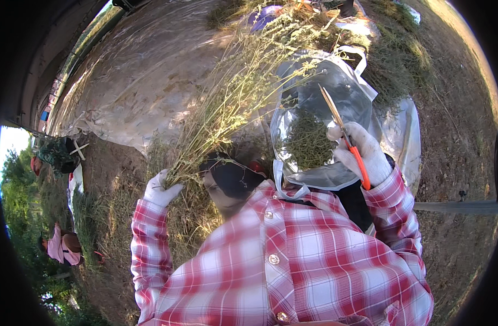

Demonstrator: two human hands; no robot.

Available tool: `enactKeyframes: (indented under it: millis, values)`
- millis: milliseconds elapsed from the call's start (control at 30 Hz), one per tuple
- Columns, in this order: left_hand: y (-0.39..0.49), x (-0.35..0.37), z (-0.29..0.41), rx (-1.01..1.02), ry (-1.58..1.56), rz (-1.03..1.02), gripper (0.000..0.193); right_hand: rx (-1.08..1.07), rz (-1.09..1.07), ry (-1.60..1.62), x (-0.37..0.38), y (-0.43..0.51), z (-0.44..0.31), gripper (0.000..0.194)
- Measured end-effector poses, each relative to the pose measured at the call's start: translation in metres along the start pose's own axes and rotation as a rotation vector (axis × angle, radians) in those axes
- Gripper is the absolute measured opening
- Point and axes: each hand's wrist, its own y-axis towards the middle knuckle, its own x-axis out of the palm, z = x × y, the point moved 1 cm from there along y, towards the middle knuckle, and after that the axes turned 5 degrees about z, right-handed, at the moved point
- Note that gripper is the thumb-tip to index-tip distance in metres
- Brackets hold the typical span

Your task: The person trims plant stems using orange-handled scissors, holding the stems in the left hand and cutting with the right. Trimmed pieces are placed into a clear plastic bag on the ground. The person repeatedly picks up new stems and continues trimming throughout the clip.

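Note:
My left hand (162, 191), in a white glove, grips the lower ends of a bundle of long leafy plant stems (228, 118). The stems slant up and to the right, and their tips reach over the far side of a clear plastic bag (330, 81). In that bag lies a heap of green plant clippings (308, 140). My gloved right hand (361, 153) holds scissors with orange-red handles (359, 165) above the bag's right side. Their blades (331, 104) point up and away from me and look nearly closed.
Plastic sheeting (151, 81) covers ground at the upper left. More cut plants (400, 57) are piled beyond the bag at the upper right. Two other people, one in a dark patterned top (55, 157) and one in pink (63, 246), are at the far left. A post (457, 207) stands at the right.

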Motion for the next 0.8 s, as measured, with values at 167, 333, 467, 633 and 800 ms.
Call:
enactKeyframes:
  millis: [167,333,467,633,800]
  values:
    - [0.005,0.011,0.012,0.242,0.109,0.122,0.058,-0.015,0.104,0.004,0.003,0.02,-0.003,0.04]
    - [-0.002,0.023,0.08,0.273,0.28,0.188,0.056,-0.36,0.208,-0.266,0.0,0.045,0.003,0.041]
    - [-0.004,0.031,0.093,0.294,0.246,0.181,0.056,-0.296,0.188,-0.172,0.005,0.053,-0.003,0.036]
    - [0.0,0.037,0.087,0.373,0.32,0.183,0.052,-0.355,0.218,-0.218,0.007,0.056,0.004,0.039]
    - [-0.001,0.04,0.104,0.393,0.391,0.144,0.046,-0.535,0.307,-0.291,0.007,0.06,0.013,0.04]
